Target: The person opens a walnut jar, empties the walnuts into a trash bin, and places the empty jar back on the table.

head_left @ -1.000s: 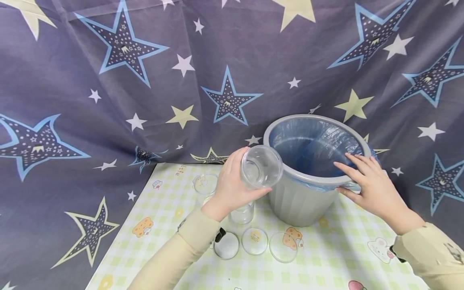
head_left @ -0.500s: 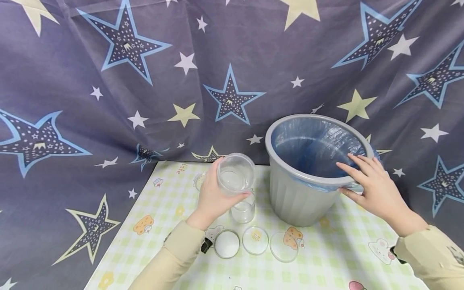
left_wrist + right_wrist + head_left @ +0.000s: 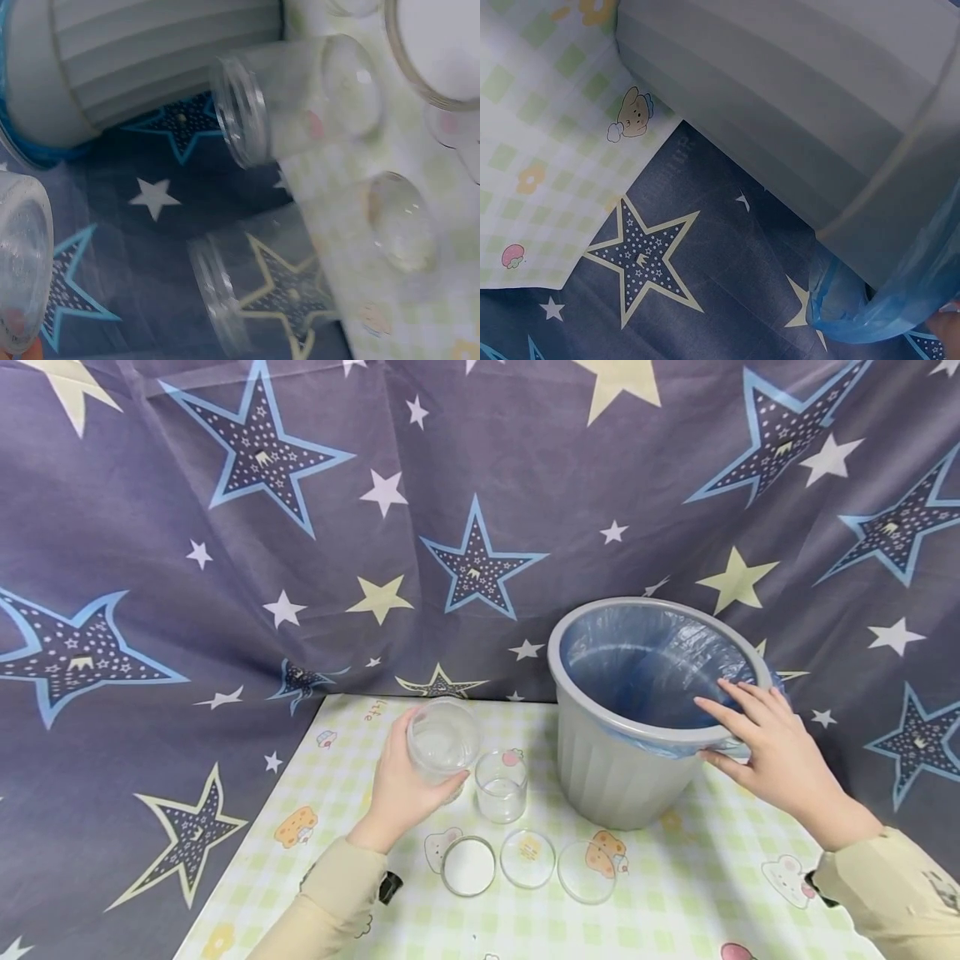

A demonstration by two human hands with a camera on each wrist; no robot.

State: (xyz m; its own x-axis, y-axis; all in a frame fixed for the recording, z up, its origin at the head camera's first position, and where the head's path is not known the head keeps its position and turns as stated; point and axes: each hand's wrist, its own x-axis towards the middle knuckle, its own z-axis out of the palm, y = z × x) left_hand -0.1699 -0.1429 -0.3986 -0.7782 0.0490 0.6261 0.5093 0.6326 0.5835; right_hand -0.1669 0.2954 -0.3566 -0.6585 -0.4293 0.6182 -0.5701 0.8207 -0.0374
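Observation:
My left hand (image 3: 408, 785) grips a clear plastic jar (image 3: 444, 739) around its side, with the mouth facing up towards the head camera. To its right a second clear jar (image 3: 502, 787) stands upright on the table. In the left wrist view the held jar (image 3: 22, 262) shows at the left edge, and a third clear jar (image 3: 315, 255) appears, mostly hidden behind the held one in the head view. Fingers spread, my right hand (image 3: 772, 756) rests on the near right rim of the grey bin (image 3: 630, 777), fingertips over its opening and thumb outside.
A blue bag (image 3: 637, 668) lines the bin and folds over its rim. Three round lids lie in a row nearer the front: a white-looking lid (image 3: 468, 866), a clear lid (image 3: 528, 858) and another clear lid (image 3: 587, 872). A starry curtain (image 3: 337, 568) hangs behind the checked table (image 3: 300, 893).
My left hand has carried the jar away from the bin, leftward and down over the table's back left part. The right hand has stayed on the bin's rim.

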